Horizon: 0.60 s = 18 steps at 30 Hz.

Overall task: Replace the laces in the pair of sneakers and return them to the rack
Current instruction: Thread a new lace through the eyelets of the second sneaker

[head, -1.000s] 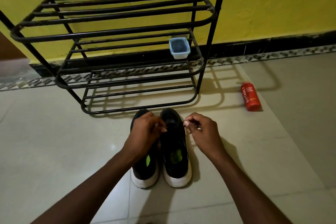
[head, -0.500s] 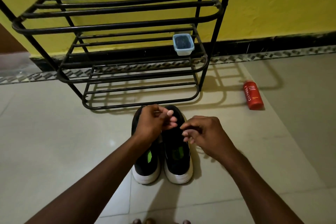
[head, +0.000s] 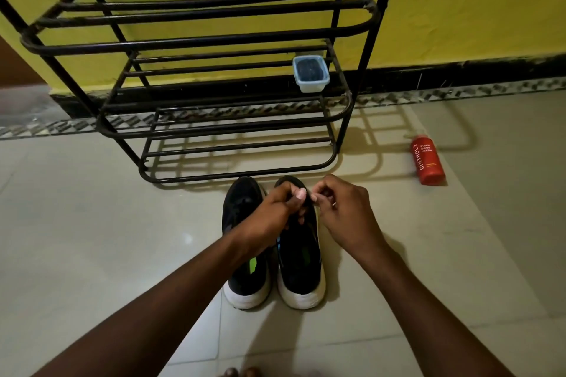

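1. Black mesh sneakers (head: 245, 278), white rubber soles, paired on glossy floor tiles (head: 92, 239), toes pointing away toward the black tubular rack (head: 196, 41).
2. Left hand (head: 275, 211) and right hand (head: 346, 211): pinching grip on thin black lace (head: 311, 198) above the right sneaker (head: 301, 269).

left hand (head: 275, 211) and right hand (head: 346, 211) pinch a dark lace (head: 311, 198) over the right sneaker (head: 301, 254), before the rack (head: 196, 40).
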### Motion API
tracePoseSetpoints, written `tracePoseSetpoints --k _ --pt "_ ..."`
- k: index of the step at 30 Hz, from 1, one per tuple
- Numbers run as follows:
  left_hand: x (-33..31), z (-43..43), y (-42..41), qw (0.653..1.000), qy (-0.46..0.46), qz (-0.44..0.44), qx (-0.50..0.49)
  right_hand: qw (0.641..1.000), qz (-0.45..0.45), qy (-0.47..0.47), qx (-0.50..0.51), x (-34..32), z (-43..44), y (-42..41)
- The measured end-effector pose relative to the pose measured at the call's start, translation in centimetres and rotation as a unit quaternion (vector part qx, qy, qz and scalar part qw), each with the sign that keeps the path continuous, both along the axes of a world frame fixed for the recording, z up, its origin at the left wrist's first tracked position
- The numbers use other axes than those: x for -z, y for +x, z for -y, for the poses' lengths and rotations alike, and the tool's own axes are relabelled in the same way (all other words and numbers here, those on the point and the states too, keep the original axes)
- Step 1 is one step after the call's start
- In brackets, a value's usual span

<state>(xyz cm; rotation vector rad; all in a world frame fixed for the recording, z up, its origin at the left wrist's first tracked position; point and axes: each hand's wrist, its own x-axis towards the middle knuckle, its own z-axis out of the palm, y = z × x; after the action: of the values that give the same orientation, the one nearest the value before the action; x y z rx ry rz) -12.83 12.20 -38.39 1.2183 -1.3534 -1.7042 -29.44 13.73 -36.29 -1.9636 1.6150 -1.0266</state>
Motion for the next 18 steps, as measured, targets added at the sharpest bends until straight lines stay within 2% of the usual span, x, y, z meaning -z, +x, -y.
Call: tracePoseSetpoints --k 4,8,11,15,18 --pt "0.2 -0.2 0.1 0.999 -0.046 0.021 -0.016 0.987 0.13 0.097 -0.014 0.6 0.3 -0.8" --pt "0.4 -0.4 0.4 0.986 -0.142 0.065 -0.061 0.984 0.132 0.114 -0.038 1.0 0.5 -1.2" --pt "0.6 -0.4 0.6 0.977 -0.168 0.099 -0.084 0.981 0.148 0.115 -0.043 1.1 0.6 -1.4" --pt "0.4 -0.7 0.7 0.969 -0.189 0.132 -0.091 0.992 0.088 0.062 -0.068 1.0 0.9 -1.1" --pt "0.1 -0.7 0.7 0.979 -0.143 0.089 -0.11 0.997 0.002 0.006 -0.078 1.1 1.1 -1.0"
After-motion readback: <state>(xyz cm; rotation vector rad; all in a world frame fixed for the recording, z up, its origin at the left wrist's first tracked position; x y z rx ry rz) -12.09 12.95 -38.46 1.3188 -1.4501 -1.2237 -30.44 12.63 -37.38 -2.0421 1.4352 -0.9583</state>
